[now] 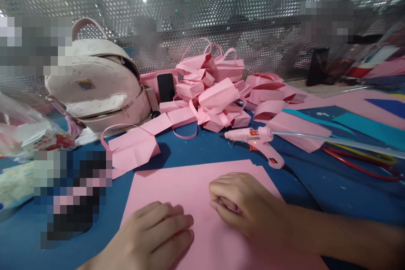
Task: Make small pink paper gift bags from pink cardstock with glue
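Head view: hands [196, 223] on pink sheet [190, 181]

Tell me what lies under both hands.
Left hand and right hand rest on a pink paper sheet. Blue table shows around it; anything beneath stays hidden.

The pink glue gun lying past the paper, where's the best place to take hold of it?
Take the glue gun by its handle, which angles toward you and to the right with bare table around it. Come from the near right with the right hand; the nozzle points left, away from the grip.

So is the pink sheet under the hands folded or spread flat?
Spread flat: the pink sheet lies unfolded on the blue table, both hands resting on it.
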Action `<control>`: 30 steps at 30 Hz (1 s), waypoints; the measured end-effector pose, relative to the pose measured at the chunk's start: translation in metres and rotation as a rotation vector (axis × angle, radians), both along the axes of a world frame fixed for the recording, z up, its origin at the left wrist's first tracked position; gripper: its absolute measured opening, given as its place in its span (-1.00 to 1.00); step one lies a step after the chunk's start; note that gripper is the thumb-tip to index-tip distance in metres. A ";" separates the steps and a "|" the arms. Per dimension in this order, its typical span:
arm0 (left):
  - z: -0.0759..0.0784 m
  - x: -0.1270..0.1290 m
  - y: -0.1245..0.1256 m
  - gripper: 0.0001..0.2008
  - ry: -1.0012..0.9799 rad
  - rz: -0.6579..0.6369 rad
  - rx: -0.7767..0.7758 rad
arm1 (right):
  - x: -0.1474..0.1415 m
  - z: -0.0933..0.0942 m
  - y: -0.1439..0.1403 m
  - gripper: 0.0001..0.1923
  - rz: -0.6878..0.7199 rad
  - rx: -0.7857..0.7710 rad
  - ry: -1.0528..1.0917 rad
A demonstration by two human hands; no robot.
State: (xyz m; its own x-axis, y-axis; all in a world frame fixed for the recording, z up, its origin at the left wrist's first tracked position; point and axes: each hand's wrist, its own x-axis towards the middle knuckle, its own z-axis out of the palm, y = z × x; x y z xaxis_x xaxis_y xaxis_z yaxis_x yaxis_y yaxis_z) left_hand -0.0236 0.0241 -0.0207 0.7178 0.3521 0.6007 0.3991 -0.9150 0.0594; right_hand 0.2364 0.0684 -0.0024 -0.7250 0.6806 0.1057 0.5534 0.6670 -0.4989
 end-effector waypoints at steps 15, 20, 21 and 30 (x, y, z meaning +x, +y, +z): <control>0.009 0.002 -0.002 -0.81 0.079 0.037 0.008 | -0.006 -0.006 -0.002 -0.78 -0.052 0.181 -0.061; 0.002 0.001 0.000 -0.76 0.113 0.002 0.012 | -0.007 -0.008 -0.002 -0.77 -0.055 0.182 -0.069; 0.001 0.001 0.000 -0.75 0.118 -0.004 0.011 | -0.007 -0.008 -0.002 -0.77 -0.059 0.190 -0.063; 0.004 0.001 0.001 -0.75 0.116 -0.011 0.013 | -0.008 -0.009 -0.005 -0.77 -0.090 0.231 -0.050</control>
